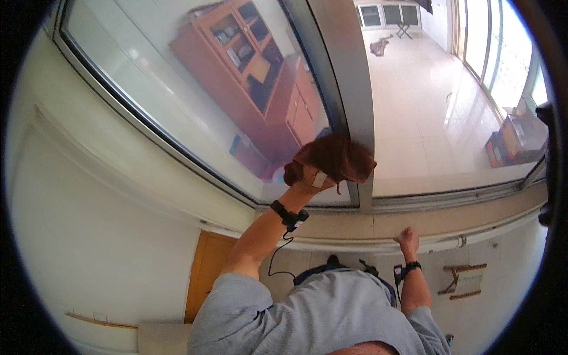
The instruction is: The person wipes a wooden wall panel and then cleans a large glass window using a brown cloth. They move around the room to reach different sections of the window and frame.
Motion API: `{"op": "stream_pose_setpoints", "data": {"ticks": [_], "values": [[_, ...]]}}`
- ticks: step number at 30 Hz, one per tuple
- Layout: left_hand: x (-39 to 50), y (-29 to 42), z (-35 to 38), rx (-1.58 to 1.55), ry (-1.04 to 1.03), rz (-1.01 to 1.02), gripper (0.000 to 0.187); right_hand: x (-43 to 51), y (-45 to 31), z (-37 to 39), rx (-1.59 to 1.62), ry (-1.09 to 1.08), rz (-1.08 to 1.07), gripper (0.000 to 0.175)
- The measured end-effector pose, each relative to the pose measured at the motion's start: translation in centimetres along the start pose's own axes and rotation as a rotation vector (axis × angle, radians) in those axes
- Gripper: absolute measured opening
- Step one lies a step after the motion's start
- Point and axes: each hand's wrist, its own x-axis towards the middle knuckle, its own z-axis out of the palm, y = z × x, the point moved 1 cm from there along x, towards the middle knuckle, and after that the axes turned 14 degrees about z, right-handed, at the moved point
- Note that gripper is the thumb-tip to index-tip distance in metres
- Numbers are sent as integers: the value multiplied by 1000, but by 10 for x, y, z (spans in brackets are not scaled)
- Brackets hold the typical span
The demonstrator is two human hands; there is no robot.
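My left hand (pixel 313 177), with a pale patch on its back, holds a dark brown cloth (pixel 339 157). The cloth lies against the metal window frame (pixel 357 111) and the lower edge of the glass pane (pixel 248 146); it hides most of my left fingers. Lower and to the right, my right hand (pixel 408 241) is beside the edge of the tiled sill (pixel 337 224), by a white pipe (pixel 439 245). Its fingers look curled, but whether they grip the pipe or the edge cannot be told. Both wrists wear black straps with small wired devices.
Behind the glass stands a reddish cabinet (pixel 284 88) with glass doors. Through the opening at right are a tiled floor, boxes (pixel 523 135), a crumpled cloth (pixel 379 46) and a folding stool (pixel 403 30). On my side, a small folding stool (pixel 468 281) is at right, an orange-brown door (pixel 208 262) at left.
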Motion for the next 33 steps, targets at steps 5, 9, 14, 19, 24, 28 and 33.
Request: {"op": "stream_pose_setpoints", "data": {"ticks": [5, 9, 14, 19, 24, 28, 33], "values": [[-51, 10, 15, -149, -181, 20, 46, -5, -15, -13, -24, -20, -23, 42], [-71, -28, 19, -156, -395, 42, 44, -5, -18, -15, -56, -38, 47, 41], [-63, -68, 15, -145, -448, 80, 42, -9, -18, -14, 41, 7, -56, 39], [-31, -83, 21, -103, -367, 103, 38, -15, -23, -22, 58, -13, -8, 39], [-12, -65, 58, -205, -364, 118, 35, -18, -32, -30, 33, -52, 58, 40], [-25, -25, 100, -393, -447, 73, 32, -20, -34, -32, 30, -26, 40, 43], [-66, 36, 146, -770, -535, -16, 29, -20, -34, -34, 38, -60, 76, 43]]}}
